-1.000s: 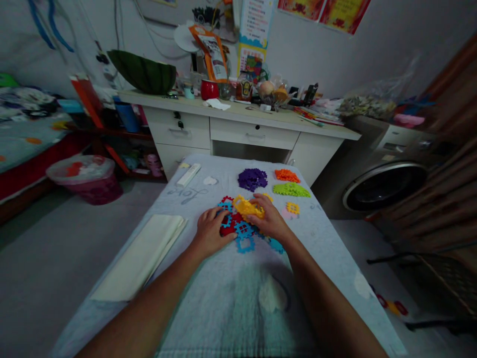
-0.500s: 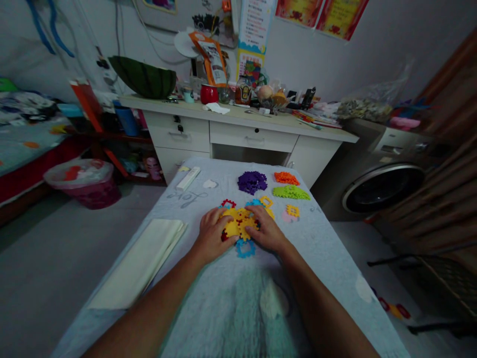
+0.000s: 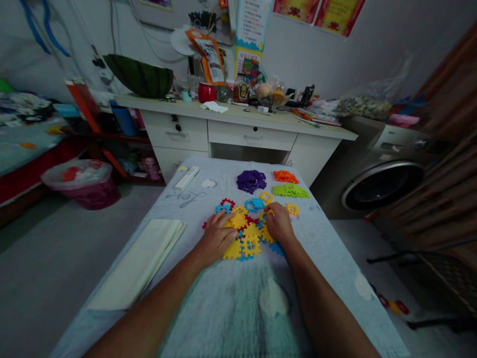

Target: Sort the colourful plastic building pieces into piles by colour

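Yellow, blue and red toothed interlocking plastic tiles lie in a loose pile between my hands. My left hand point(image 3: 217, 234) rests on the left side of the pile, its fingers stretched over the yellow tiles point(image 3: 231, 250). At the right side my right hand point(image 3: 279, 223) has its fingers bunched on a yellow tile point(image 3: 267, 234), partly hidden by them. A yellow window-frame tile point(image 3: 250, 245) lies at the front of the pile. Beyond the hands lie a red frame tile point(image 3: 227, 203), a blue tile point(image 3: 254, 204) and a yellow frame tile point(image 3: 266, 197).
Heaps of purple pieces point(image 3: 251, 181), orange pieces point(image 3: 285, 176) and green pieces point(image 3: 290, 191) sit at the far right. Left are a folded cream cloth point(image 3: 137, 263) and a white strip-shaped object point(image 3: 187, 178). A white desk point(image 3: 179, 134) stands behind the cloth-covered table point(image 3: 208, 308).
The yellow tiles gathered between both hands now lie spread out flat. My right hand has shifted right and its fingers have drawn together; my left fingers have stretched out.
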A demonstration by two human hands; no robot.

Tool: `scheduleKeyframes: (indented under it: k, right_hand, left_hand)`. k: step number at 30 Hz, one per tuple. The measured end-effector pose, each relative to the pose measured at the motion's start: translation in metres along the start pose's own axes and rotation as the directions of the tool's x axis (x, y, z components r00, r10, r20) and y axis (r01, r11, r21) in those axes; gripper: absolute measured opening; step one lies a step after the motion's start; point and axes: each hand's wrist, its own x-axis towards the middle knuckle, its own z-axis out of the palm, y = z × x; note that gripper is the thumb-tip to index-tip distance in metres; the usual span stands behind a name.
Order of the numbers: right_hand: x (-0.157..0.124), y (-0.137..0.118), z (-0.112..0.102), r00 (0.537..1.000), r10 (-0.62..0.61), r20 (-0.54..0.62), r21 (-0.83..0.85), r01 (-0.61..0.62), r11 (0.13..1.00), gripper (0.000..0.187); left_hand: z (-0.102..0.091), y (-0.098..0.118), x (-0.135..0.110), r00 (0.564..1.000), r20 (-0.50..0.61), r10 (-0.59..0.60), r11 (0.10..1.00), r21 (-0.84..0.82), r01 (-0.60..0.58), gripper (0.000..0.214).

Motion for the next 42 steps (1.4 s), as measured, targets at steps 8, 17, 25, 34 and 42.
scheduleKeyframes:
  k: [8,17,25,34,42]
  right_hand:
    - [-0.014,-0.041,0.005,0.872,-0.334,0.357,0.127,0.309,0.942,0.032]
    - [-0.009,-0.032,0.003,0.956,-0.114,0.271,-0.171,0.164,0.971,0.021]
    - [-0.012,-0.039,0.010,0.910,-0.256,0.325,-0.066,0.292,0.954,0.021]
    - [-0.002,-0.020,-0.004,0.954,-0.009,0.301,-0.372,0.126,0.920,0.022]
    - [-0.001,-0.014,-0.006,0.936,-0.122,0.330,-0.174,0.187,0.967,0.022]
  left_hand:
    - [0.001,-0.011,0.002,0.986,-0.160,-0.040,0.996,0.070,0.052,0.027]
    - [0.006,-0.025,0.000,0.955,-0.270,-0.125,0.978,0.130,0.165,0.044]
    - [0.001,-0.016,-0.001,0.936,-0.328,-0.131,0.984,0.075,0.164,0.030]
    - [0.001,-0.007,-0.003,0.972,-0.234,-0.017,0.998,-0.055,0.004,0.036]
    - [-0.003,-0.003,-0.001,0.983,-0.180,-0.025,0.995,-0.095,0.008,0.029]
